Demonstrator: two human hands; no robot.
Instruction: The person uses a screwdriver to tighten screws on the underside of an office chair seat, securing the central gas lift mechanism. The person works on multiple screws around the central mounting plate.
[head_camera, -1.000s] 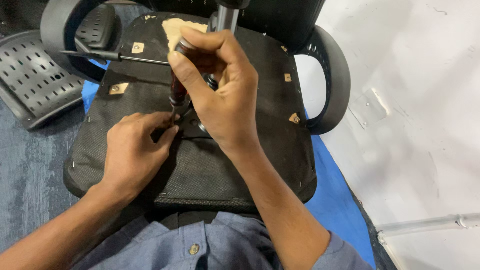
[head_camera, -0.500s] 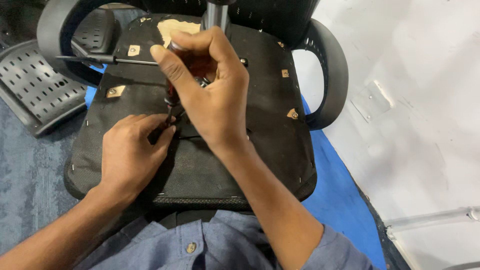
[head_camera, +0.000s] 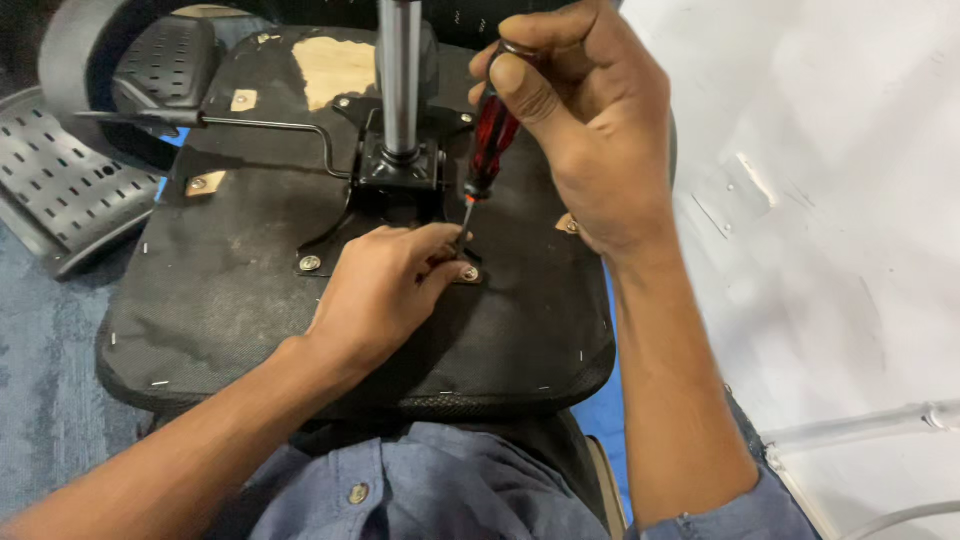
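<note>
Across my lap lies an upturned office chair seat (head_camera: 250, 300), its black fabric underside facing up at me and filling most of the view. A chrome gas cylinder (head_camera: 400, 75) stands up from the black mounting plate (head_camera: 395, 190) at the middle, with a thin lever rod (head_camera: 270, 128) running off to the left. My right hand (head_camera: 590, 130) is wrapped closed round the red handle of a screwdriver (head_camera: 490, 140), held nearly upright with its tip down at the plate's near right corner. My left hand (head_camera: 385, 290) rests on the seat there, fingers curled in, thumb and forefinger pinching at the shaft just above the tip to steady it. One screw (head_camera: 469, 272) sits right beside the tip, touching the left fingers; another screw (head_camera: 310, 263) shows at the near left corner, seated in the plate. I judge the job as part-way: the plate is in place and two near fasteners are in. Whether the tip is on that screw's head I cannot quite tell, and the far corners are hidden.
</note>
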